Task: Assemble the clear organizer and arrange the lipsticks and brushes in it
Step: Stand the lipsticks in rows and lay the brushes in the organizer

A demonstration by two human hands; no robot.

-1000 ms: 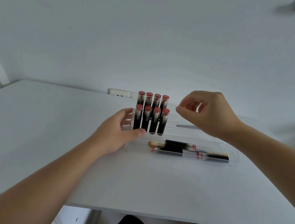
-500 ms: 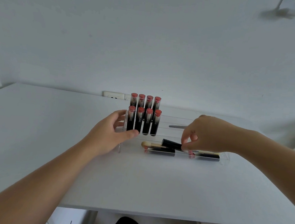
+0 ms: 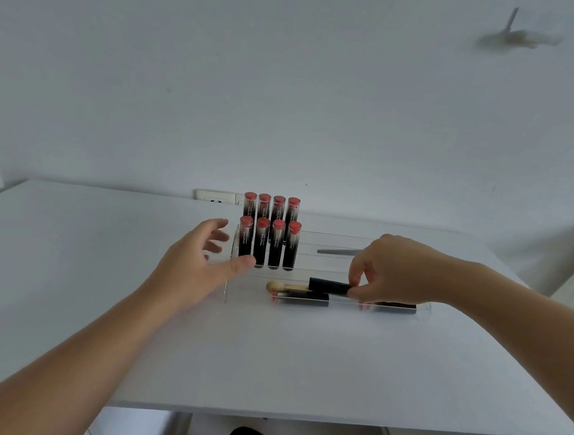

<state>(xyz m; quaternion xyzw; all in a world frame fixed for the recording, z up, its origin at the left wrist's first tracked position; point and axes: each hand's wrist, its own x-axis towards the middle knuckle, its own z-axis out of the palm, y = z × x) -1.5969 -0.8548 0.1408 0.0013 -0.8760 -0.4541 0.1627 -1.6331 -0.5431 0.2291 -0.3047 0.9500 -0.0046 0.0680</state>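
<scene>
A clear stepped organizer (image 3: 424,314) stands on the white table. Several black lipsticks with red tops (image 3: 269,238) stand upright in two rows at its left end. In its front tray lie a beige-tipped brush (image 3: 283,287) and two more lipsticks (image 3: 301,300). My right hand (image 3: 391,270) pinches one black lipstick (image 3: 328,285), held level just above the tray. Beside the organizer's left end is my left hand (image 3: 196,261), fingers spread and relaxed, thumb near the front row of lipsticks. A grey brush handle (image 3: 334,251) lies on a higher step, partly hidden by my right hand.
The white table (image 3: 267,360) runs up to a white wall. A wall socket (image 3: 217,196) sits just behind the lipsticks. The table's front edge is near my body, and my knee shows below it.
My right hand came down from above the organizer to the front tray and took hold of a black lipstick. My left hand loosened from the organizer's left end and spread its fingers.
</scene>
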